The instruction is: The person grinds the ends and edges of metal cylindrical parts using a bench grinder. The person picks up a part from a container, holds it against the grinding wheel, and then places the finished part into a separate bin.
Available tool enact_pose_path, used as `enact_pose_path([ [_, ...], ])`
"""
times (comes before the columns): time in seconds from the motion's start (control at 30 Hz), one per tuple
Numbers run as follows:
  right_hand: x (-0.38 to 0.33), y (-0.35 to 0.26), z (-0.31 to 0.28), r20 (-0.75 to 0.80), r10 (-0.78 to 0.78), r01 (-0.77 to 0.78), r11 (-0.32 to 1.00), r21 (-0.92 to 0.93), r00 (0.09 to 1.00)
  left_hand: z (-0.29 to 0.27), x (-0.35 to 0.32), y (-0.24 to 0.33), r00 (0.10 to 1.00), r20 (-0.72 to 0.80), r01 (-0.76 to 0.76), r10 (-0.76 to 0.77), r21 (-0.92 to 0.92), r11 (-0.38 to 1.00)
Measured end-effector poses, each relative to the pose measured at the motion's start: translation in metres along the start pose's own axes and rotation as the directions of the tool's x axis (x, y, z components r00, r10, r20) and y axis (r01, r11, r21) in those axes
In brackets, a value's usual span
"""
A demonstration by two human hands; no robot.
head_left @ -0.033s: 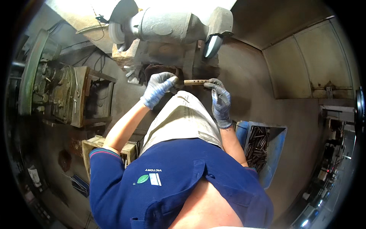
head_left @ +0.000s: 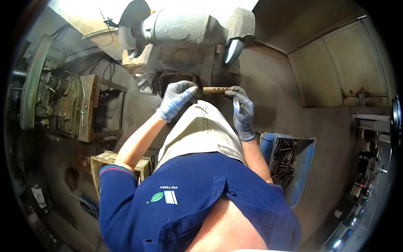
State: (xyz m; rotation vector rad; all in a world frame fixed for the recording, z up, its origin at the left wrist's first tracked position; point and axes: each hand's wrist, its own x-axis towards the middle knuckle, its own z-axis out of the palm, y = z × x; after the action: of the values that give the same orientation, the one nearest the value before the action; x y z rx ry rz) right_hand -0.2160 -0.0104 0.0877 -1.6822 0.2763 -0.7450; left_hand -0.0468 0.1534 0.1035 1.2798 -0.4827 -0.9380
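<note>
- Two gloved hands hold one short metal bar (head_left: 215, 89) level between them, just below the bench grinder (head_left: 184, 29), at about twelve o'clock from my chest.
- My left hand (head_left: 176, 98) has its fingers clamped over the bar's left end; my right hand (head_left: 241, 107) pinches the right end, with the fingertips closed on it.
- Comparing with the other frame from the same instant, I see nothing changed: the bar sits in the same place and both grips match. I judge the piece is steady in hand and not touching either wheel.
- One bar is in hand, brownish, with a row of small dark holes along its side; how many holes I cannot tell.
- One grinder with two wheels: a pale wheel (head_left: 126, 37) at eleven o'clock and a guarded wheel (head_left: 235, 42) at one o'clock.
- One blue bin (head_left: 305, 155) at four o'clock from the hands holds many dark rod-like parts, too many and too tangled to count.
- One green machine (head_left: 46, 96) stands at nine o'clock, well apart from the hands.
- One pale wooden crate (head_left: 105, 161) lies at seven o'clock, beside my left elbow.
- One light apron (head_left: 201, 130) covers my lap under the bar.
</note>
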Motion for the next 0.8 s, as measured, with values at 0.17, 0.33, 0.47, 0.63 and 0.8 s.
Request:
enact_pose_path([
  [0.17,0.007,0.004,0.010,-0.098,0.070,-0.048,0.976,0.210,0.993,0.015,0.023,-0.015,0.998,-0.042,-0.056,0.054,-0.056,0.997],
  [0.33,0.009,0.016,0.017,-0.162,0.140,-0.125,0.987,0.099,0.977,0.008,0.044,-0.017,0.998,-0.052,0.013,-0.016,-0.053,0.999],
  [0.47,0.012,0.019,0.024,-0.223,0.138,-0.113,0.986,0.120,0.965,0.005,0.059,-0.028,0.999,-0.013,0.040,-0.041,-0.073,0.997],
  [0.63,0.014,0.035,0.019,-0.276,0.205,-0.159,0.970,0.181,0.939,0.009,0.088,-0.062,0.999,-0.022,-0.031,0.030,-0.016,0.999],
  [0.8,0.016,0.052,0.003,-0.236,-0.017,-0.049,0.961,-0.271,0.972,0.020,0.105,-0.071,0.996,-0.085,-0.018,0.016,-0.022,1.000],
])
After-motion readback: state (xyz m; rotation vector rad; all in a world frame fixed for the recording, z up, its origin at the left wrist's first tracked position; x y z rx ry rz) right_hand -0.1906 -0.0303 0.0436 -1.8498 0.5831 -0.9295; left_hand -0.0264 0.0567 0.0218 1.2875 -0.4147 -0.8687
